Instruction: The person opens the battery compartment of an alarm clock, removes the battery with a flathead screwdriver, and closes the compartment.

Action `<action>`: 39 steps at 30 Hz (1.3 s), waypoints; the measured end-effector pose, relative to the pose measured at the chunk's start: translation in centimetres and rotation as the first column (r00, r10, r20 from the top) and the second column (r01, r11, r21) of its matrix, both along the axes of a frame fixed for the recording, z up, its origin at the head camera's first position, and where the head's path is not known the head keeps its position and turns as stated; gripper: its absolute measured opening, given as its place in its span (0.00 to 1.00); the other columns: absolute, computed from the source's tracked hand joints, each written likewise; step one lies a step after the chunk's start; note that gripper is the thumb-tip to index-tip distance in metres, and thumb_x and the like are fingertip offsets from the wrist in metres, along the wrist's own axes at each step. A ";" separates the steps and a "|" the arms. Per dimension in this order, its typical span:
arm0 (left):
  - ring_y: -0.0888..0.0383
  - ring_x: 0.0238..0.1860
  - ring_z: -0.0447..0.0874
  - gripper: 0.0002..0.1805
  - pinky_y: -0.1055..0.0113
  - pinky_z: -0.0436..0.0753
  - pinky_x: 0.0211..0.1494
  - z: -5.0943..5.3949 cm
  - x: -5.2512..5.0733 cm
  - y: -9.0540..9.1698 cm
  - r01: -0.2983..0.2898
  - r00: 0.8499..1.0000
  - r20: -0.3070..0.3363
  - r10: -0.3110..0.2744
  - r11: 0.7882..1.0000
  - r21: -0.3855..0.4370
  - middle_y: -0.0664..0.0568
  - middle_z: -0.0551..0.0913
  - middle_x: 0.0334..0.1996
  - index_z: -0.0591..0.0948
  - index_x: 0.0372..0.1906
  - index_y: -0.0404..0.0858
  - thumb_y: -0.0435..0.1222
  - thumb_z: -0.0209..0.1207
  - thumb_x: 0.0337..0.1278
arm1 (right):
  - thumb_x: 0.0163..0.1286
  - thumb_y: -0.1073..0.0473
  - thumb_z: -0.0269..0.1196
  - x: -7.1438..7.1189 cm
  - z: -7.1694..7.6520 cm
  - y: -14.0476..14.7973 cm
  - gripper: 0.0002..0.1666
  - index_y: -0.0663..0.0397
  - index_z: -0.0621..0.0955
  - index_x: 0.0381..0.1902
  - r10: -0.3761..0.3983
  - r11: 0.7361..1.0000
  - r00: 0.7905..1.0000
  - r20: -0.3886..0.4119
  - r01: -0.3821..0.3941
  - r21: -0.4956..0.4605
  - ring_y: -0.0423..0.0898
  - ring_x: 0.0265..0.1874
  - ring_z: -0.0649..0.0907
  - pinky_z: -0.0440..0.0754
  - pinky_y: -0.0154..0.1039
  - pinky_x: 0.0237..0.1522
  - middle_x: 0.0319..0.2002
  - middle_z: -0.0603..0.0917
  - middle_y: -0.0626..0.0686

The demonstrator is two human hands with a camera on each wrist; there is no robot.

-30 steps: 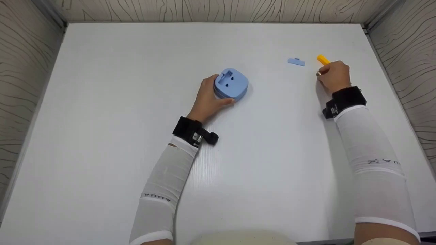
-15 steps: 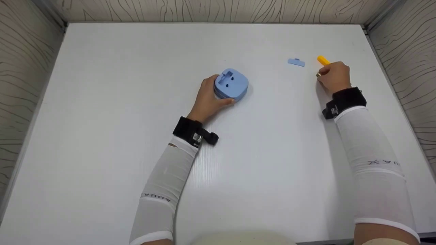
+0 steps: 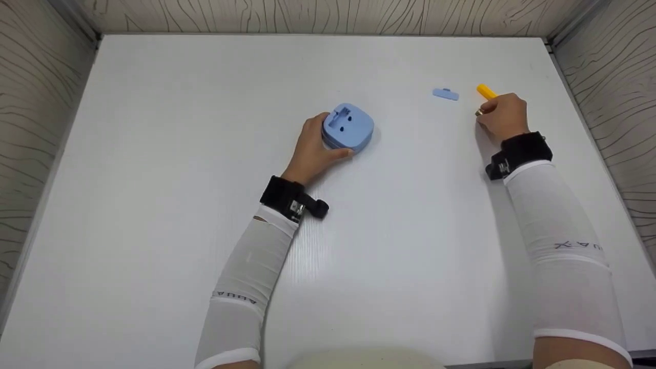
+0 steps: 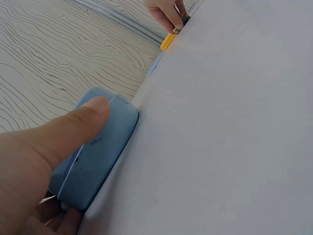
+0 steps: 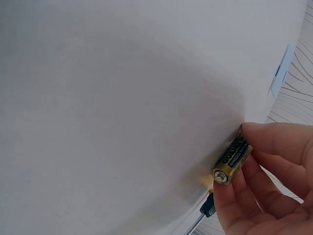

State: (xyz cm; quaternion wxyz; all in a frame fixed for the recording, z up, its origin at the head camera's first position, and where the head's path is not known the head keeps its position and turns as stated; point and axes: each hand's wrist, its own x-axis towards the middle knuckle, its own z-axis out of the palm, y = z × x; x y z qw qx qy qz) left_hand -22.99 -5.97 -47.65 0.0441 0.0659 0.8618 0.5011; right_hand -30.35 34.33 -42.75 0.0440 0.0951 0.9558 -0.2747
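Note:
The left hand (image 3: 310, 148) grips a light blue rounded device (image 3: 353, 128) on the table, its thumb along the near side; an open slot and two dark holes show on top. In the left wrist view the thumb lies over the side of the device (image 4: 105, 152). At the right, the right hand (image 3: 505, 117) pinches a small gold and black battery (image 5: 233, 159) between thumb and fingers, close to the tabletop. A screwdriver with a yellow handle (image 3: 486, 91) lies just beyond that hand, its shaft (image 5: 196, 224) showing in the right wrist view.
A small light blue cover (image 3: 446, 94) lies flat on the white table (image 3: 169, 154), left of the yellow handle. Panels with a wood-grain pattern (image 3: 328, 16) stand along the far edge and both sides of the table.

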 end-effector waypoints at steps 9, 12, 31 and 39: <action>0.52 0.70 0.64 0.52 0.64 0.62 0.74 -0.1 0.0 0.0 0.013 1.000 -0.015 -0.013 1.000 -0.004 0.42 0.66 0.70 0.62 0.76 0.35 0.44 0.78 0.49 | 0.70 0.67 0.62 0.1 0.2 -0.1 0.25 0.75 0.77 0.62 -0.009 1.000 1.000 -0.005 0.009 -0.010 0.65 0.61 0.73 0.67 0.55 0.71 0.55 0.79 0.74; 0.52 0.71 0.64 0.53 0.64 0.62 0.75 -0.1 0.0 0.0 0.017 1.000 -0.018 -0.018 1.000 -0.019 0.41 0.65 0.70 0.61 0.76 0.34 0.44 0.77 0.49 | 0.70 0.66 0.63 0.1 0.5 -0.4 0.25 0.75 0.77 0.61 -0.005 1.000 1.000 -0.015 0.005 -0.011 0.65 0.60 0.73 0.68 0.55 0.70 0.54 0.79 0.74; 0.52 0.71 0.65 0.53 0.64 0.63 0.75 0.1 0.0 -0.1 0.004 1.000 0.006 -0.004 1.000 -0.010 0.42 0.66 0.70 0.61 0.76 0.36 0.45 0.78 0.48 | 0.69 0.67 0.65 0.4 3.3 -6.7 0.23 0.68 0.80 0.61 0.117 0.993 0.979 -0.168 -0.116 0.021 0.60 0.53 0.80 0.77 0.47 0.53 0.54 0.83 0.69; 0.52 0.70 0.65 0.52 0.63 0.63 0.74 0.1 0.0 0.0 0.003 1.000 -0.002 -0.003 1.000 -0.006 0.42 0.66 0.70 0.62 0.75 0.35 0.44 0.78 0.48 | 0.69 0.66 0.65 0.8 4.0 -9.7 0.26 0.67 0.78 0.64 0.207 0.977 0.967 -0.150 -0.213 -0.028 0.61 0.56 0.78 0.76 0.51 0.61 0.58 0.80 0.68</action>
